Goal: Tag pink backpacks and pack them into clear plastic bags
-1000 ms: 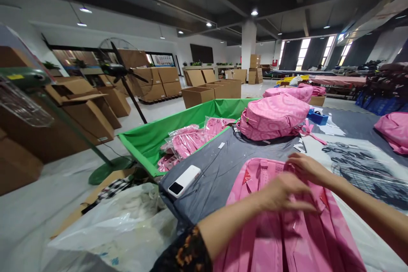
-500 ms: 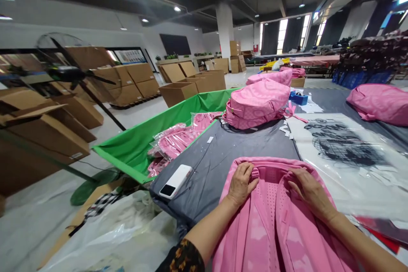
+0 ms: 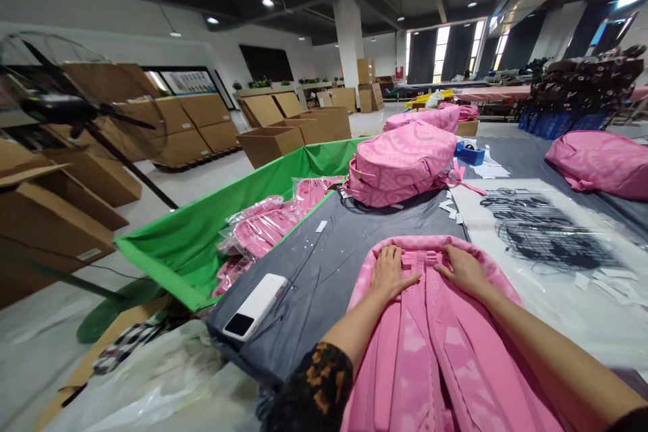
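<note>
A pink patterned backpack [image 3: 395,358] lies in front of me on the table's near edge, its shoulder straps and perforated padding facing up. My left hand [image 3: 391,277] grips its upper left part beside the strap tops, thumb stretched toward the middle. On the other side, my right hand [image 3: 463,270] has bent fingers on the upper right part, close to the top handle. Both hands touch the bag, and their fingertips are partly hidden against the fabric. Beyond it, another pink backpack [image 3: 405,162] rests on the grey-covered table [image 3: 318,283].
A white phone-like device [image 3: 257,306] lies at the table's left edge. Beside the table, a green-lined bin [image 3: 167,256] holds plastic-wrapped pink bags. Printed plastic bags [image 3: 547,229] lie to the right, near another pink bag [image 3: 602,160]. A fan [image 3: 61,111] stands left.
My hands have come a little closer together at the top of the backpack. The bag's upper edge looks slightly farther forward, and the camera view has shifted.
</note>
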Demonstrator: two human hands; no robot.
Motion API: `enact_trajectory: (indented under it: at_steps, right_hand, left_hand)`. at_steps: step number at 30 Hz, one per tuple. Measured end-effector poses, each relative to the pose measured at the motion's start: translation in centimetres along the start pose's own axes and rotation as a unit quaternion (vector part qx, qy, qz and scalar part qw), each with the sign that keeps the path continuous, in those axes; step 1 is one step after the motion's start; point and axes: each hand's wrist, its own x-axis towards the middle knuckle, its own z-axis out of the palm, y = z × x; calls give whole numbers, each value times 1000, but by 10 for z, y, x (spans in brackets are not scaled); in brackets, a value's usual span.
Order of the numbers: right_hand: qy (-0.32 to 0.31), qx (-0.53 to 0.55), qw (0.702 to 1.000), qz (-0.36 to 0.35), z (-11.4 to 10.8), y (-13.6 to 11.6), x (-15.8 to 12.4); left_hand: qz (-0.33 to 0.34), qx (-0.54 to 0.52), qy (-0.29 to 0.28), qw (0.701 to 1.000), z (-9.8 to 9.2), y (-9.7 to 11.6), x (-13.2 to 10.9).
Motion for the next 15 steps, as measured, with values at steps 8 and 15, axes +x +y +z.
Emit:
enact_trajectory:
  at_steps: [8, 15]
  right_hand:
    - [51, -18, 999, 4, 17, -7, -9]
    - [1, -66, 996, -68, -24, 2, -7]
  left_hand:
    - [33, 16, -37, 999, -15, 23, -1]
    - [61, -2, -71, 996, 15, 43, -18]
